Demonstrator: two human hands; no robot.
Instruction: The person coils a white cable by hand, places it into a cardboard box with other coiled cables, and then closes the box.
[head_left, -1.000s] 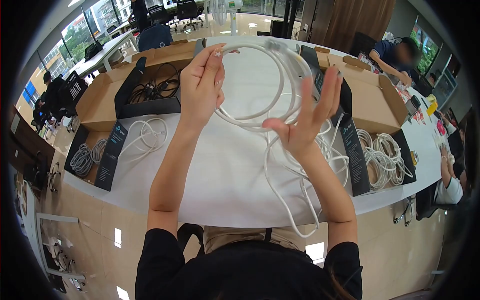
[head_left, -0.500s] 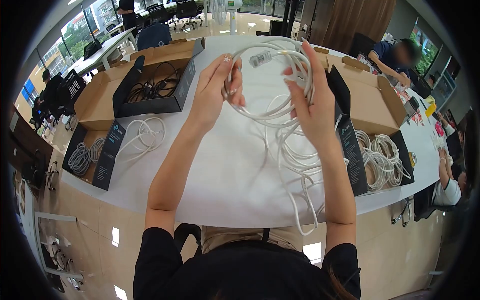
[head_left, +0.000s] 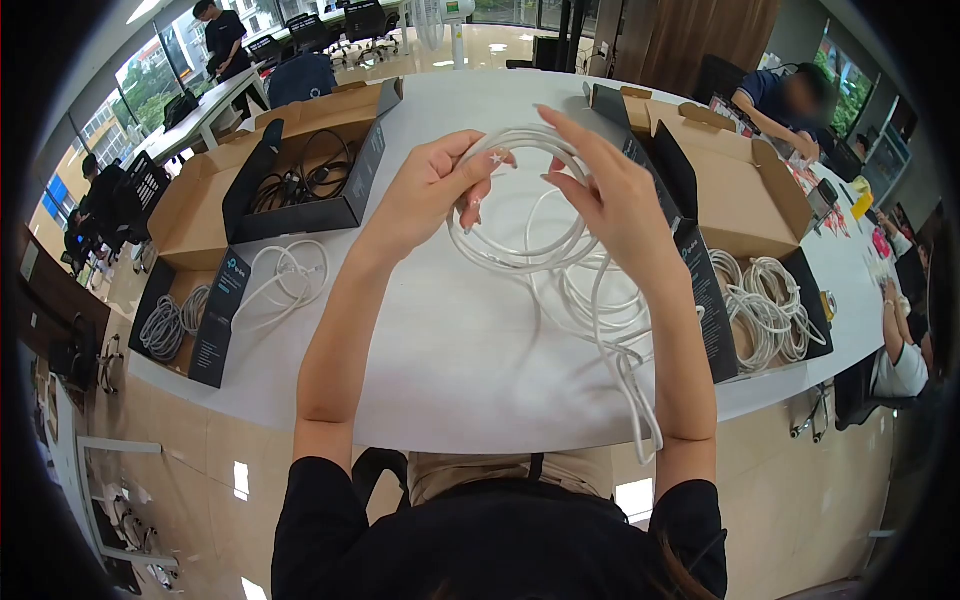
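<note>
Above the table I hold a loose coil of white network cable (head_left: 500, 262), its loops hanging in a ring. My left hand (head_left: 440, 185) pinches the coil's upper left side between thumb and fingers. At the right side of the ring, my right hand (head_left: 615, 190) curves loosely about the loops, thumb and index fingertip apart. More of the cable trails from the coil and lies in loose loops on the white table (head_left: 450, 350), with one bight near the front edge. No plug shows clearly on the held coil.
Left stand a box of grey cable coils (head_left: 207, 335) and a box of black cables (head_left: 345, 212). A white cable (head_left: 290, 280) lies beside them. On the right, a box (head_left: 705, 300) holds white cable coils (head_left: 770, 310). A person (head_left: 775, 105) sits at the far right.
The coil and both hands have come lower and nearer to me. The plug that showed inside the ring is out of sight. My right fingers have tipped over toward the left.
</note>
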